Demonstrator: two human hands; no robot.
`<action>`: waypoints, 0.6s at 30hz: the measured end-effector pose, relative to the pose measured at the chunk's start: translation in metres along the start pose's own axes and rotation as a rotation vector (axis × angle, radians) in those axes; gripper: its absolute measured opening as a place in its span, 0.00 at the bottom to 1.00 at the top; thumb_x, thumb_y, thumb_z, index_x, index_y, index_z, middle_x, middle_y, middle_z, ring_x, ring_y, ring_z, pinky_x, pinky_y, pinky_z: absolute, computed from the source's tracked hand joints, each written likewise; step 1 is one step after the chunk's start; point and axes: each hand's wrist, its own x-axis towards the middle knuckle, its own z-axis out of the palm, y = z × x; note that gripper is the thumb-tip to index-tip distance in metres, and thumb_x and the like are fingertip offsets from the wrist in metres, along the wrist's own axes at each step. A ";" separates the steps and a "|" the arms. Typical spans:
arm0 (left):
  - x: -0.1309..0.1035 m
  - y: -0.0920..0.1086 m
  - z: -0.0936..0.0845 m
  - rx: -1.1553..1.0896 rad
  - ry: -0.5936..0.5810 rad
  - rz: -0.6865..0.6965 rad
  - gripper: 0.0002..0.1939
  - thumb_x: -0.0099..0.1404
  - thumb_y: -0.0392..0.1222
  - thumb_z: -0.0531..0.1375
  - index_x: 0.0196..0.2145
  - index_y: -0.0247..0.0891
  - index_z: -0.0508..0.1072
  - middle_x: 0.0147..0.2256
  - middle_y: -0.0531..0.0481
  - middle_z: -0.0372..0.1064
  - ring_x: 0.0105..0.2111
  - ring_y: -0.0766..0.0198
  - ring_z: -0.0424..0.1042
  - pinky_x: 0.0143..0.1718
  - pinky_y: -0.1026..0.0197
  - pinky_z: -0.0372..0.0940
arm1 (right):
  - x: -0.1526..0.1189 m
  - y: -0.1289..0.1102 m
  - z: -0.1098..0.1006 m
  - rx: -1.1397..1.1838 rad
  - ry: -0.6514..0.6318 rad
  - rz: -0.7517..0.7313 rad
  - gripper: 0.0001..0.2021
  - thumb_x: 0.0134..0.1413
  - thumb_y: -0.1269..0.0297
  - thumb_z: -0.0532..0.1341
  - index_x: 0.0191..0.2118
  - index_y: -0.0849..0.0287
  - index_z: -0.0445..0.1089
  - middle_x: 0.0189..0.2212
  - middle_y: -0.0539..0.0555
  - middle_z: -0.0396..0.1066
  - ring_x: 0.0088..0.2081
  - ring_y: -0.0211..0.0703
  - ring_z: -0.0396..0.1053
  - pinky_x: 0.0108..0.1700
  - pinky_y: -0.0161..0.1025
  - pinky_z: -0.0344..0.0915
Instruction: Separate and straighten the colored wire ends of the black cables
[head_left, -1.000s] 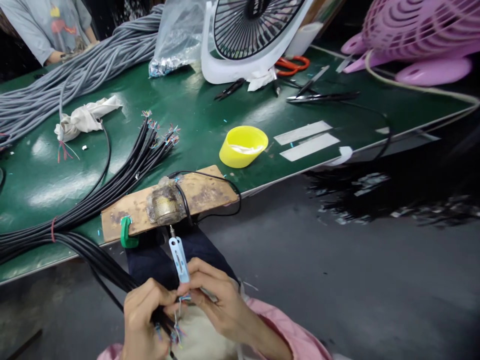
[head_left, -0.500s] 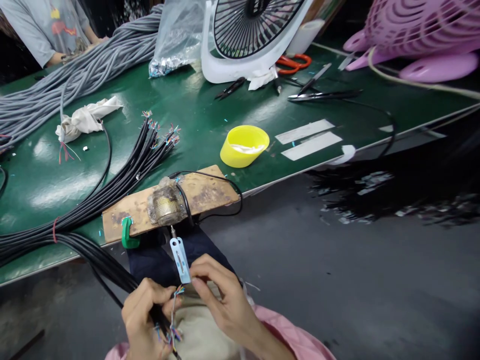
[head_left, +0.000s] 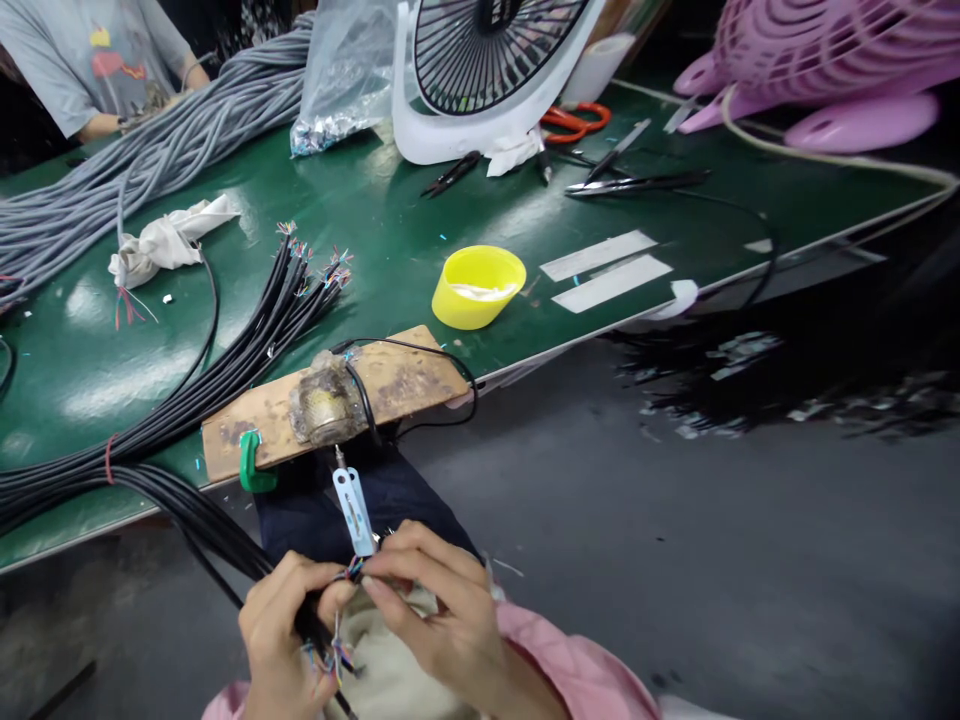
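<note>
My left hand (head_left: 281, 630) is closed around black cables (head_left: 322, 632) whose stripped ends show thin coloured wires (head_left: 341, 655). Between its thumb and forefinger is a small bunch of coloured wires (head_left: 349, 570). The thumb and forefinger of my right hand (head_left: 442, 600) pinch the same bunch from the other side. Just above the fingertips, a light blue plastic clip (head_left: 354, 515) points down from the shaft of a small motor (head_left: 328, 400). The motor is fixed to a wooden board (head_left: 409, 375) at the table edge; whether the wires touch the clip is unclear.
A green clamp (head_left: 255, 465) grips the board. Bundled black cables (head_left: 225, 400) lie on the green table (head_left: 390, 270), with a yellow cup (head_left: 476, 290), pliers, white strips (head_left: 611, 272) and a fan (head_left: 499, 80) beyond. Grey cables (head_left: 187, 115) lie near another person (head_left: 97, 65).
My right hand has moved left and down, from beside the clip to the wire bunch, and now pinches it. My left hand stays nearly in place. The view has shifted slightly.
</note>
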 end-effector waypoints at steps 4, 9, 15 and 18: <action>0.000 -0.002 -0.001 -0.014 -0.021 0.012 0.03 0.68 0.33 0.56 0.37 0.36 0.69 0.26 0.54 0.68 0.23 0.72 0.67 0.25 0.72 0.62 | 0.004 0.002 0.000 0.105 -0.047 0.118 0.04 0.55 0.72 0.62 0.32 0.62 0.75 0.25 0.53 0.70 0.23 0.34 0.64 0.23 0.29 0.63; -0.002 -0.004 0.001 0.029 -0.032 0.019 0.03 0.68 0.33 0.56 0.36 0.36 0.69 0.25 0.55 0.68 0.22 0.73 0.67 0.25 0.72 0.61 | 0.009 0.004 -0.001 0.226 -0.068 0.203 0.05 0.53 0.72 0.61 0.30 0.63 0.76 0.24 0.52 0.70 0.24 0.34 0.66 0.24 0.27 0.64; -0.002 -0.004 0.003 0.049 -0.033 0.012 0.04 0.68 0.32 0.56 0.35 0.36 0.69 0.24 0.55 0.67 0.22 0.73 0.67 0.25 0.72 0.61 | 0.003 0.002 0.003 0.009 0.085 0.032 0.07 0.54 0.78 0.61 0.35 0.60 0.74 0.26 0.51 0.70 0.25 0.34 0.66 0.26 0.29 0.65; -0.002 -0.003 0.003 0.053 -0.027 0.005 0.04 0.68 0.32 0.56 0.35 0.36 0.69 0.25 0.55 0.67 0.22 0.73 0.67 0.25 0.72 0.61 | -0.002 0.003 0.006 -0.135 0.103 -0.126 0.09 0.56 0.79 0.60 0.39 0.59 0.72 0.29 0.52 0.73 0.28 0.36 0.69 0.32 0.32 0.69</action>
